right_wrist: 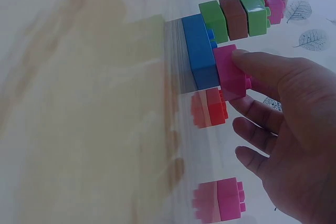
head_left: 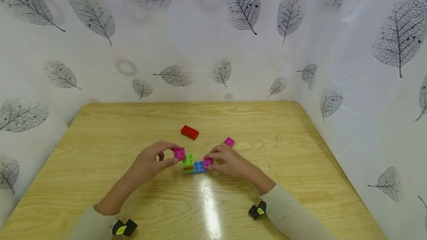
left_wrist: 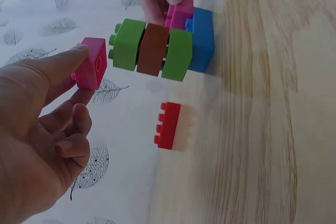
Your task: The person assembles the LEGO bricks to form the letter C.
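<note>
A blue toy building brick [head_left: 199,166] lies on the table as the base of a small build. On its left end stands a stack of two green bricks [left_wrist: 129,44] with a brown brick [left_wrist: 153,49] between them. My left hand [head_left: 150,162] pinches a pink brick [left_wrist: 93,63] between thumb and fingers, beside the top of that stack and above the table. My right hand [head_left: 230,160] grips another pink brick [right_wrist: 230,72] at the right end of the blue one, thumb on its near side. Two blue studs show between the stack and this pink brick.
Behind the build, a long red brick [head_left: 189,132] lies on the wooden table [head_left: 133,121]. A third pink brick [head_left: 229,142] lies just beyond my right hand. A white leaf-patterned sheet [head_left: 200,47] stands along the back and sides of the table.
</note>
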Available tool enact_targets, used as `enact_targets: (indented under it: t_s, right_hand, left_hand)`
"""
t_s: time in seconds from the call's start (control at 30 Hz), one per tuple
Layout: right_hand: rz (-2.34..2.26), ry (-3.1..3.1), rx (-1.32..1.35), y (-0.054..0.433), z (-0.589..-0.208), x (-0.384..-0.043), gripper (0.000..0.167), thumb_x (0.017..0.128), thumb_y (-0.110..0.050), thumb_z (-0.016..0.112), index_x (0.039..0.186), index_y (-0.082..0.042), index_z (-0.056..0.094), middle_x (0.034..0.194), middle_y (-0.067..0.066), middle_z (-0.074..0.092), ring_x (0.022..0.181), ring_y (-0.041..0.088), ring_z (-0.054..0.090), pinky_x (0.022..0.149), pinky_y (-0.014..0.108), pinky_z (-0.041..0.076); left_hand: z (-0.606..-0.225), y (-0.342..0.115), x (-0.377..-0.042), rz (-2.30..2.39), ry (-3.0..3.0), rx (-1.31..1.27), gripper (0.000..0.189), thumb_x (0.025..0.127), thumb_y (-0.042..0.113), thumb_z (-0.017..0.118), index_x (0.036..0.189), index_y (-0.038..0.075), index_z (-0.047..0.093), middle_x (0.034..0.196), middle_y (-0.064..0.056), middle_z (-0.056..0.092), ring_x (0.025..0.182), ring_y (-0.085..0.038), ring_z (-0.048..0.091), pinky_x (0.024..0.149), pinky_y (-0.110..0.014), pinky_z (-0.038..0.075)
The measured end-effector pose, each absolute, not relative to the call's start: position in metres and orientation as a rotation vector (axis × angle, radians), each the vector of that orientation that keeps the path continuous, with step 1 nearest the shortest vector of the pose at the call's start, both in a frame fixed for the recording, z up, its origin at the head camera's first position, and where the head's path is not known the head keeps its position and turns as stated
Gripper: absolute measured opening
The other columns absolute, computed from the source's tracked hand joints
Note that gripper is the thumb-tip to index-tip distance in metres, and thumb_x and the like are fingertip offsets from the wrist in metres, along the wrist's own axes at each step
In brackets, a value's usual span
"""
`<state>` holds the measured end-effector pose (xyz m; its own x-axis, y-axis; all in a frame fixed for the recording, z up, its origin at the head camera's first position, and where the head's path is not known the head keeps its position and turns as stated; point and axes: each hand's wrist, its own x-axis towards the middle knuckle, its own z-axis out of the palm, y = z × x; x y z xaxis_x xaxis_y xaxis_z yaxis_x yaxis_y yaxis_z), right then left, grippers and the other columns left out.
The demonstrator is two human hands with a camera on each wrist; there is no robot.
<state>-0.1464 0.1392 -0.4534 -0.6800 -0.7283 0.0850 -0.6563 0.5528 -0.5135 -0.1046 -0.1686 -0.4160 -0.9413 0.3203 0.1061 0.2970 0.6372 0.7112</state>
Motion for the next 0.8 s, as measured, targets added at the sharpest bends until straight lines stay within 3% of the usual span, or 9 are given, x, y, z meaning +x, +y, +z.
enact_targets:
  t_s: [0.8]
  right_hand:
    - [-0.772,2.66,-1.214,0.139,-0.452,-0.146,0.033,0.095,-0.028,0.072,0.126,-0.018,0.07,0.118,0.001,0.065,0.111,0.017,0.056,0.094,0.035,0.049]
  left_hand:
    - [-0.417,-0.147,-0.1,1.247,2.769,0.563,0.037,0.092,0.039,0.073,0.127,0.027,0.067,0.12,0.007,0.064,0.08,-0.013,0.051,0.061,-0.023,0.045]
